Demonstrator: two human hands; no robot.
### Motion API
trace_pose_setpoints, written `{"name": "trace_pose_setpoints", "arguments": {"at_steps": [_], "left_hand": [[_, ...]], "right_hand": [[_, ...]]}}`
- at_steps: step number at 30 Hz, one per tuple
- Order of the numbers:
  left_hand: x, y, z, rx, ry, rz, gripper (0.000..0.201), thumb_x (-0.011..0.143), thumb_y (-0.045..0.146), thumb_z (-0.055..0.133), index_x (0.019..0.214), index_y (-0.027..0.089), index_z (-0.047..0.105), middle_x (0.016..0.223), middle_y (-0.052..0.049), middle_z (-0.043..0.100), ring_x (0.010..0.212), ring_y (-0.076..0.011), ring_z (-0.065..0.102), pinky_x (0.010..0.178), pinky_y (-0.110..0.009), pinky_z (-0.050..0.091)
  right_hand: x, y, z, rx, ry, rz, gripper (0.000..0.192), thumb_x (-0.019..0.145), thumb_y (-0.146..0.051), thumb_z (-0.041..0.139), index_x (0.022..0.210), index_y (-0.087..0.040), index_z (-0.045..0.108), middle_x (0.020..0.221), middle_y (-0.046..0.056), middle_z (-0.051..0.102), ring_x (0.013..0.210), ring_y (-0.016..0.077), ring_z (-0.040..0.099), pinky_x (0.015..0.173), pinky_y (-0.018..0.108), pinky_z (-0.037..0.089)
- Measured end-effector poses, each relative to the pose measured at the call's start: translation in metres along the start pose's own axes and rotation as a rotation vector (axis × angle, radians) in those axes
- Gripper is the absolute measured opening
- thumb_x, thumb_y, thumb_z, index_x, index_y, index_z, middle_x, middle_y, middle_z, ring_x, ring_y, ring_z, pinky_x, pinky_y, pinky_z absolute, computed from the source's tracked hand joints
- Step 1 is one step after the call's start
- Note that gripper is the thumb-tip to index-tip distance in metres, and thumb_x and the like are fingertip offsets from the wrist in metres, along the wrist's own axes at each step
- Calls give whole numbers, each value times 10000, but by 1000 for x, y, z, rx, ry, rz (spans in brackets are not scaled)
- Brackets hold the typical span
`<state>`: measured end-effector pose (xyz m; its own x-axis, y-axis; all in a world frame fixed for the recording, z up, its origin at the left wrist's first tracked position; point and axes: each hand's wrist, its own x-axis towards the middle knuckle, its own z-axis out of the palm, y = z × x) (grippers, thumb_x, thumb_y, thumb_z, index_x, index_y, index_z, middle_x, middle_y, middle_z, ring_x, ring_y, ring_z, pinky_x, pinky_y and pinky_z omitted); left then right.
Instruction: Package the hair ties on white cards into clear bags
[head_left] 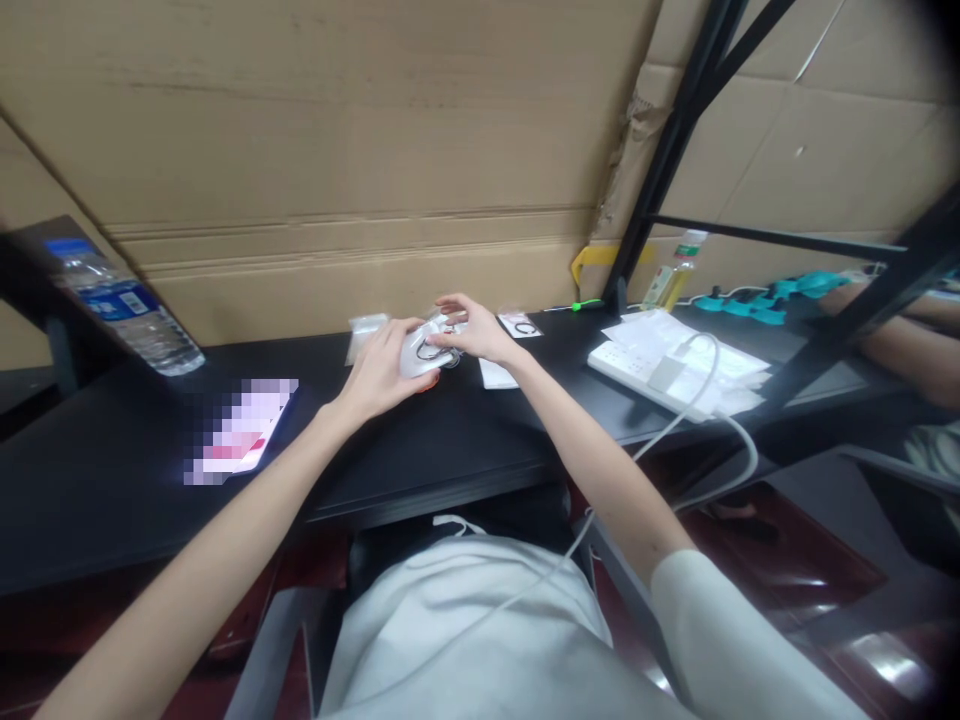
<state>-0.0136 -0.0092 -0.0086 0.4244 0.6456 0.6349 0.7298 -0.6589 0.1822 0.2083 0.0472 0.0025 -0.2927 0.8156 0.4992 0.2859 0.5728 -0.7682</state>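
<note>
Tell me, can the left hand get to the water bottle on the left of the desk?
Probably yes. The left hand is busy on a small white object, but the black desk between it and the water bottle is bare apart from a phone lying flat.

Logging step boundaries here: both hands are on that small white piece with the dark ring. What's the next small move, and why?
Probably seat the dark ring onto the white piece. The left hand cups the piece on the black table, while the right hand pinches at the ring on top of it. Whether the ring is already seated is too small to tell. More rings lie in small bags behind.
</note>
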Motion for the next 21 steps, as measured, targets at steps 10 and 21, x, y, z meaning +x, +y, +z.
{"name": "trace_pose_setpoints", "arguments": {"at_steps": [10, 21], "left_hand": [[2, 0, 0, -87, -35, 6, 740, 785, 478, 817, 1413, 241, 506, 1403, -120, 639, 1266, -346, 635, 1080, -500, 494], [1, -1, 0, -54, -18, 0, 739, 792, 489, 813, 1415, 239, 505, 1408, -121, 637, 1277, -348, 629, 1075, -493, 495]], "right_hand": [[-6, -12, -12, -110, -35, -200, 745, 662, -334, 932, 1325, -232, 606, 1375, 121, 636, 1092, 247, 687, 947, 407, 577], [-7, -10, -15, -361, 115, -204, 668, 640, -487, 930, 1141, -216, 581, 1089, 60, 667, 894, 225, 614, 776, 346, 492]]}}
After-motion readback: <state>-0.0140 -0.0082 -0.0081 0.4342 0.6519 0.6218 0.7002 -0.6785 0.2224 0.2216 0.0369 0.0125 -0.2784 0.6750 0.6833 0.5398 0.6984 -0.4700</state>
